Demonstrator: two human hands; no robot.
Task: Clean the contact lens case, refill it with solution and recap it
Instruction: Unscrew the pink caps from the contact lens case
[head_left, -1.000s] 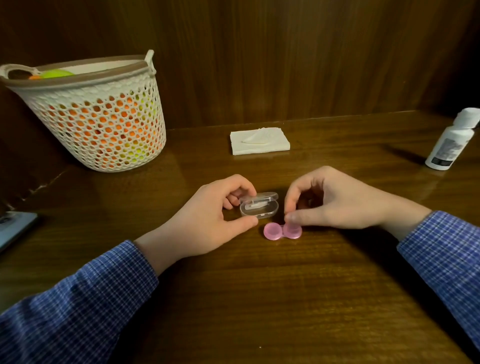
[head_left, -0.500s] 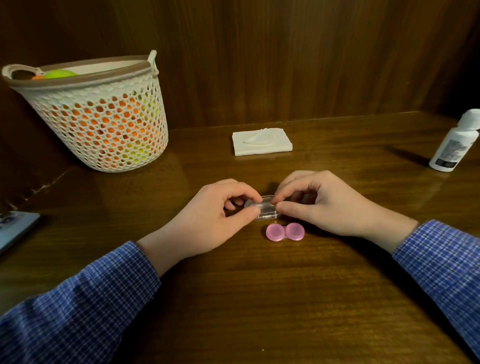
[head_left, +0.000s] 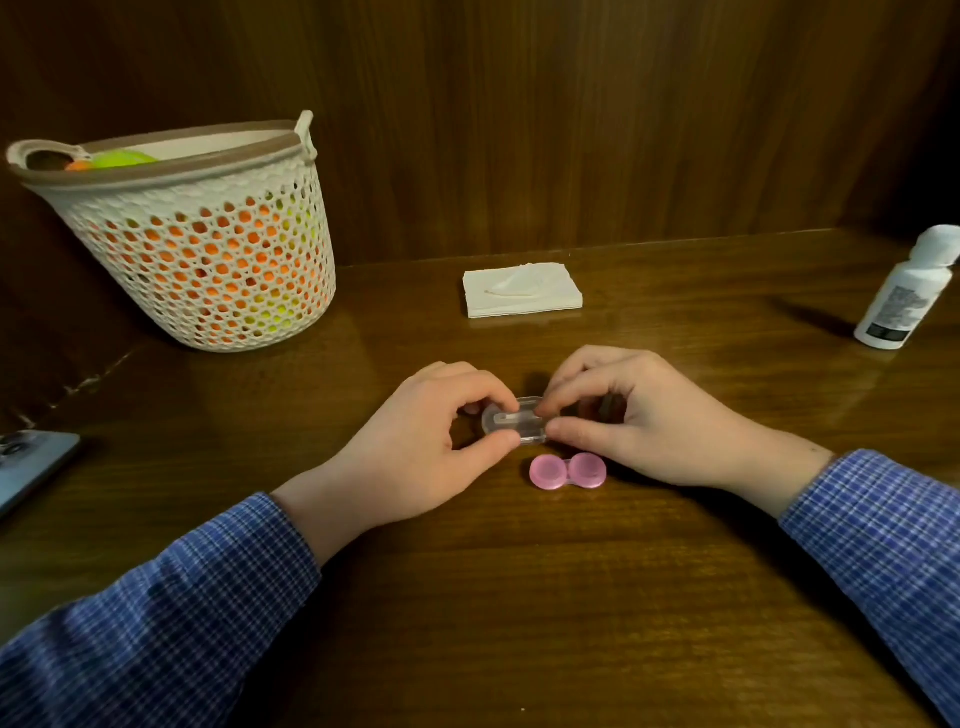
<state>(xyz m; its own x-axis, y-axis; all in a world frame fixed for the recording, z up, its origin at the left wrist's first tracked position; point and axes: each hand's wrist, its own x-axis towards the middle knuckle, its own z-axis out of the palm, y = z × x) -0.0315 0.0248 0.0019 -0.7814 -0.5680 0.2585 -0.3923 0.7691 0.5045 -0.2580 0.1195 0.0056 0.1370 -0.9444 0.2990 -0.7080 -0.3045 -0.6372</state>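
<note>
Both hands (head_left: 415, 447) (head_left: 639, 421) pinch clear box (head_left: 511, 423) above pink case (head_left: 568, 471).

A white lattice basket (head_left: 208, 260) stands at the back left of a dark wooden table (head_left: 519, 623), before a wood-panelled wall (head_left: 519, 104).

Orange and yellow-green items show through the basket's openings and above its brown rim. At the table's left edge lies a grey phone (head_left: 31, 467), only partly in view, camera lenses up.
</note>
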